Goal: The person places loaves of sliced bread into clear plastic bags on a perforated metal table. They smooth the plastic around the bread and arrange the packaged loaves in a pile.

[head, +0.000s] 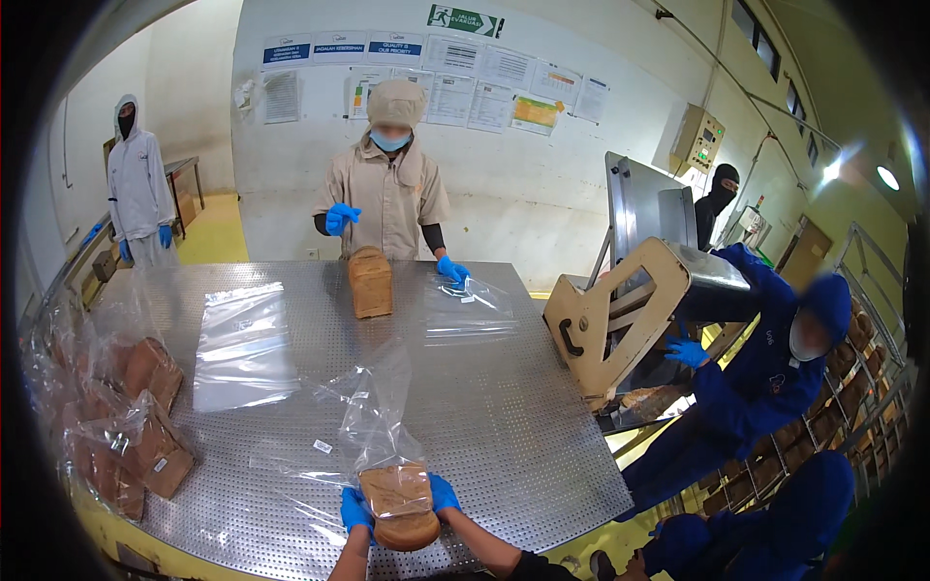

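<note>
A brown loaf of bread (405, 534) is between my gloved hands near the front edge of the perforated metal table (508, 407). Its far part lies inside a clear plastic bag (374, 428), while the rounded near end sticks out. My left hand (356, 510) grips the loaf's left side, and my right hand (443, 494) grips its right side. Beyond the loaf, the bag's closed end trails loosely along the table. Some fingers are hidden by the bread and film. To the left of the bag lies a small white label (322, 446).
Several bagged loaves (156, 436) crowd the left. A stack of clear bags (243, 348) lies mid-table. Across stands a person in beige (389, 196), beside an upright loaf (370, 283) and another bag (468, 312). At right, a person in blue (763, 378) reaches into a bread slicer (625, 312).
</note>
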`<state>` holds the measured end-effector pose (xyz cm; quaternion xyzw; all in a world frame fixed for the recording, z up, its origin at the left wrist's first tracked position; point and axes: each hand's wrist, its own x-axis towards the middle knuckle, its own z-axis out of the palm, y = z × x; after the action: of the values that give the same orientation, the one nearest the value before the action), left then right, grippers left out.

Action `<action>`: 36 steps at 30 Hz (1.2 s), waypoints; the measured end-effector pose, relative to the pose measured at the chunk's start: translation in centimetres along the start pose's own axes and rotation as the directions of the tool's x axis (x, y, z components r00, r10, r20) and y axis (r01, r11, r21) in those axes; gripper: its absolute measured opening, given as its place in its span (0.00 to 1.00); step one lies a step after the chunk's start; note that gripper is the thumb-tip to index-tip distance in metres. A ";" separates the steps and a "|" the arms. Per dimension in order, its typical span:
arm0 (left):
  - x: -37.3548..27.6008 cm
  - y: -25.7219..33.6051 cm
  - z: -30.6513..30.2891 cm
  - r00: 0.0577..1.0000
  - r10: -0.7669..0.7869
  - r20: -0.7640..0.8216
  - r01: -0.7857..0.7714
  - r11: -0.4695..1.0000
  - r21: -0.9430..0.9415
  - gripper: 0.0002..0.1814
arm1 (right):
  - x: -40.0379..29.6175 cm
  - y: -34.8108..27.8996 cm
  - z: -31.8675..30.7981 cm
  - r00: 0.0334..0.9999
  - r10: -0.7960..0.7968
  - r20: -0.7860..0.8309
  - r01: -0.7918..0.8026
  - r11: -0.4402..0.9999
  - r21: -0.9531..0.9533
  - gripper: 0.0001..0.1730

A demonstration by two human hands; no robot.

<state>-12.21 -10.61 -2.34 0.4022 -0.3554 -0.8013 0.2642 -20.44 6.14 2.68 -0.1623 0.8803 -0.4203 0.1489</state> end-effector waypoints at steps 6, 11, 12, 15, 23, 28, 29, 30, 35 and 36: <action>-4.9 3.8 3.2 0.976 -0.117 -0.185 0.175 0.926 0.336 0.16 | -2.8 -0.8 -1.3 0.993 0.111 -0.049 -0.105 0.988 0.114 0.17; -2.3 -0.4 -0.3 0.988 -0.156 -0.006 0.156 0.987 0.035 0.16 | -4.8 -1.9 -1.3 0.988 0.040 -0.152 0.015 0.939 0.343 0.14; -2.4 -0.5 -0.4 0.984 -0.168 0.059 0.169 0.986 -0.005 0.16 | -5.0 -1.6 -1.2 0.981 0.063 -0.186 -0.002 0.951 0.309 0.14; -5.2 1.6 1.8 0.956 -0.232 0.178 0.243 0.969 -0.042 0.14 | -4.7 0.2 0.0 0.950 0.223 -0.216 -0.119 0.904 0.410 0.13; -0.8 -2.3 -3.2 0.899 -0.341 0.274 0.359 0.933 -0.014 0.13 | -4.5 1.8 0.8 0.937 0.244 -0.249 -0.055 0.808 0.586 0.10; -2.1 -1.8 -2.8 0.844 -0.432 0.316 0.448 0.894 0.024 0.16 | -4.7 1.8 0.9 0.920 0.304 -0.248 -0.044 0.707 0.706 0.08; -2.2 -1.6 -2.6 0.838 -0.442 0.321 0.458 0.889 0.029 0.16 | -4.9 1.7 0.9 0.918 0.326 -0.228 -0.055 0.672 0.739 0.08; -2.3 -1.5 -2.5 0.833 -0.447 0.326 0.463 0.886 0.033 0.17 | -5.0 1.6 0.9 0.910 0.369 -0.188 -0.099 0.636 0.766 0.08; -0.2 -2.7 -3.4 0.808 -0.455 0.374 0.470 0.881 0.055 0.21 | -5.8 1.6 0.9 0.913 0.405 -0.044 -0.145 0.426 0.893 0.08; 0.2 -3.1 -4.2 0.801 -0.459 0.384 0.472 0.879 0.066 0.22 | -6.1 1.6 1.0 0.914 0.406 -0.002 -0.174 0.396 0.901 0.09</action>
<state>-9.19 -10.38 -6.61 0.3057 -0.2776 -0.9107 -0.0098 -14.76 8.93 1.63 0.1442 0.5552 -0.7983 0.1834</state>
